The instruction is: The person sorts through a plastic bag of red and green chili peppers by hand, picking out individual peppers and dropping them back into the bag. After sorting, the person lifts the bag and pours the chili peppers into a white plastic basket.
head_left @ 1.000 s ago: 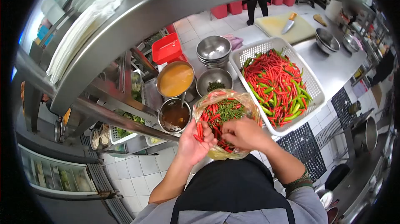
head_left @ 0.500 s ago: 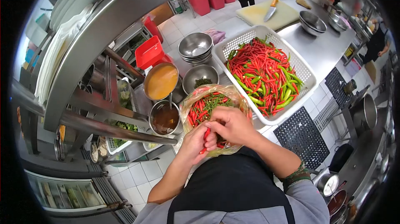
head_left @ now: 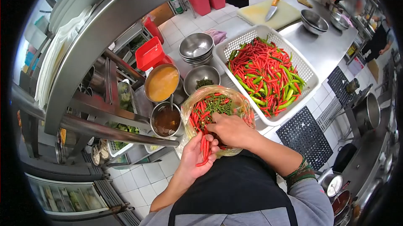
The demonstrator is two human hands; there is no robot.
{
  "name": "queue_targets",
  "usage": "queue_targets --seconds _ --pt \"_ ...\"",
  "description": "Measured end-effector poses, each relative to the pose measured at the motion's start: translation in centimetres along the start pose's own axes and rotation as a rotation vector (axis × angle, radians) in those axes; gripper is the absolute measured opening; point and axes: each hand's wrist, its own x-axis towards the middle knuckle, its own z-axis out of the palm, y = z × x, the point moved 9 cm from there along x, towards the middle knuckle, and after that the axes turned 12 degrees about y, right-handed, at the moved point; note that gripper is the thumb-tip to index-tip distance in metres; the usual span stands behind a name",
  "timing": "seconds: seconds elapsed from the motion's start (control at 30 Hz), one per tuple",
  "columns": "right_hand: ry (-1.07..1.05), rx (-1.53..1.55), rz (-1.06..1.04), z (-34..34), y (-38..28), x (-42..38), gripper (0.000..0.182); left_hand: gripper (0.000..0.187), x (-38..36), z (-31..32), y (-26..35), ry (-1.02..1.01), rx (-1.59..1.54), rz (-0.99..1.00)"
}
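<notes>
By the counter's (head_left: pixel 331 53) near edge, a bag (head_left: pixel 187 106) of chillies (head_left: pixel 205 109) lies left of the basket (head_left: pixel 308 74), which holds a further heap of chillies. Just behind the bag sits a bowl (head_left: pixel 192 76) with food in its bottom; behind that stands a bowl stack (head_left: pixel 195 46), with a cloth (head_left: pixel 217 36) to its right, by the basket's far left corner. Left of the bag are a front pot (head_left: pixel 152 119) and, behind it, a rear pot (head_left: pixel 146 84). Behind the basket, at the counter's far edge, lies the cutting board (head_left: pixel 291 16), the knife (head_left: pixel 271 11) on it; nested bowls (head_left: pixel 314 23) sit to its right.
</notes>
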Motion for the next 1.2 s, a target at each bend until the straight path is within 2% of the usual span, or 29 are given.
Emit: queue_targets --seconds 0.07,0.17,0.23,0.33,0.43,0.47,0.57,0.67,0.77,0.8,0.9,0.93,0.97,1.0,1.07,1.17,1.2 --pt "0.004 -0.014 0.000 0.2 0.2 0.4 0.023 0.035 -0.1 -0.1 0.5 0.058 -0.044 0.002" --pt "0.050 0.036 0.008 -0.4 0.5 0.7 0.021 0.033 -0.5 -0.1 2.1 -0.054 -0.036 0.030" --pt "0.114 0.165 0.032 -2.1 0.7 0.9 0.021 0.029 -0.6 -0.2 3.5 0.012 0.091 0.180" --pt "0.426 0.421 0.036 -6.1 0.5 0.9 0.016 0.027 -0.3 0.4 4.8 0.024 0.161 0.302" --pt "0.238 0.843 0.265 -4.9 1.2 0.6 0.011 0.028 0.7 1.1 4.9 -0.010 0.197 0.317" --pt "0.220 1.101 0.258 -4.1 0.9 0.6 0.013 0.033 0.9 1.5 4.7 0.013 0.227 0.327" --pt "0.130 1.254 0.300 -3.2 0.4 0.3 0.013 0.038 1.0 3.0 3.1 -0.002 0.381 0.275" --pt "0.145 1.368 0.299 -1.9 0.8 0.4 0.014 0.043 1.0 3.3 1.9 -0.069 0.385 0.224" --pt "0.203 1.350 0.271 -1.8 0.9 0.4 0.018 0.042 0.8 3.5 1.4 -0.112 0.314 0.147" --pt "0.326 0.983 0.210 -3.3 1.1 0.4 0.022 0.042 0.7 3.4 1.4 -0.092 0.282 0.130" --pt "0.705 0.442 -0.001 -8.0 -1.2 0.1 0.021 0.041 0.5 3.9 2.1 -0.070 0.216 0.164" --pt "0.831 0.405 0.017 -8.5 -0.7 0.0 0.019 0.041 0.3 4.2 2.4 -0.099 0.198 0.186" --pt "0.743 0.385 0.155 -8.4 0.4 0.2 0.013 0.041 0.2 4.4 2.8 -0.129 0.180 0.207" --pt "0.731 0.300 0.176 -8.5 1.4 0.6 0.010 0.041 0.2 4.2 3.4 -0.183 0.144 0.215" --pt "0.671 0.124 0.278 -8.8 2.7 0.7 0.007 0.040 -0.1 3.2 5.1 -0.132 0.123 0.298" --pt "0.552 0.058 0.230 -7.5 3.5 0.4 0.010 0.039 -0.1 1.4 6.8 -0.093 0.115 0.367" --pt "0.354 0.045 0.159 -5.7 3.4 0.8 0.014 0.040 -0.2 1.1 6.9 -0.072 0.124 0.378"
